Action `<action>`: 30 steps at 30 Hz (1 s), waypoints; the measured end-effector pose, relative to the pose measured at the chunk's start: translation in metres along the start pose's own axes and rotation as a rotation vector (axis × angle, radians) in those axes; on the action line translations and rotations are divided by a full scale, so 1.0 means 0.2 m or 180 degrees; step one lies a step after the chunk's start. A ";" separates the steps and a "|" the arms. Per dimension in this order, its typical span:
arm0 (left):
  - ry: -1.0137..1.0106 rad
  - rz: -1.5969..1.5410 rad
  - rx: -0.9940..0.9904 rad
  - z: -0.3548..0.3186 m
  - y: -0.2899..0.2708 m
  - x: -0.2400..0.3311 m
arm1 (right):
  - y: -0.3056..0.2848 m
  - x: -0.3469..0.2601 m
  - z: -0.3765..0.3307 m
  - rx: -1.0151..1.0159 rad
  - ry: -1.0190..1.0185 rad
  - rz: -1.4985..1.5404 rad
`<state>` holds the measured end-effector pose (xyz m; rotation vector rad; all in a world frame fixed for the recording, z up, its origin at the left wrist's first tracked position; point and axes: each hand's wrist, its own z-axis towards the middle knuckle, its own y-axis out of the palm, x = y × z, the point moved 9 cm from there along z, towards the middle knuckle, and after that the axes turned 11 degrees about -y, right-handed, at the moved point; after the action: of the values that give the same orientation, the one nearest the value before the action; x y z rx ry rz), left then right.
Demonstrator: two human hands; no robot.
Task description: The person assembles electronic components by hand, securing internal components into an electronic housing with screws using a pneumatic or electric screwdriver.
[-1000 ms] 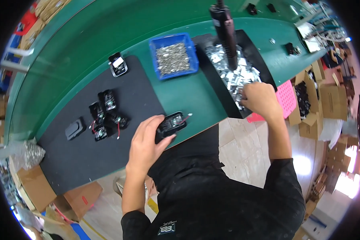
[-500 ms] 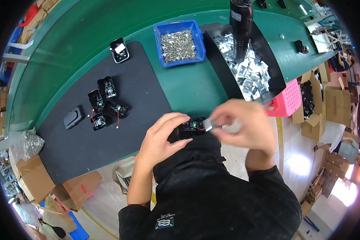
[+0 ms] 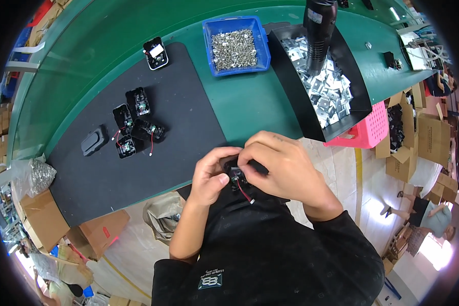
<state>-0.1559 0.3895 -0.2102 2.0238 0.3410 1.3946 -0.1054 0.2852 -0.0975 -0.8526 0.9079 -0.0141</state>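
Open black casing [image 3: 235, 179], red-wired

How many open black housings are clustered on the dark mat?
4: the far housing, left housing, right housing and near housing. Any underneath would be hidden.

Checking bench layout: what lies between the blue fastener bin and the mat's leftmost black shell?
In the head view, four open black housings lie clustered on the dark mat, then green tabletop toward the bin.

Cardboard boxes [image 3: 433, 140] stand near a pink perforated plastic piece [image 3: 376, 125]; a person [image 3: 434, 217] appears at right
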 end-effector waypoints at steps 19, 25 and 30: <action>-0.0089 0.0994 0.0001 -0.07 0.12 0.13 | 0.16 0.12 -0.09 0.0081 0.0930 0.1370; -0.0191 0.1293 0.0217 -0.06 0.09 0.11 | 0.19 0.15 -0.10 0.0125 0.0931 0.1539; 0.0102 0.1869 0.0823 -0.05 0.02 0.12 | 0.20 0.16 -0.10 0.0249 0.0981 0.1868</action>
<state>-0.1548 0.4029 -0.1868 2.4378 -0.0808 1.8034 -0.1120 0.2880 -0.1517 -0.4919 1.4129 0.3338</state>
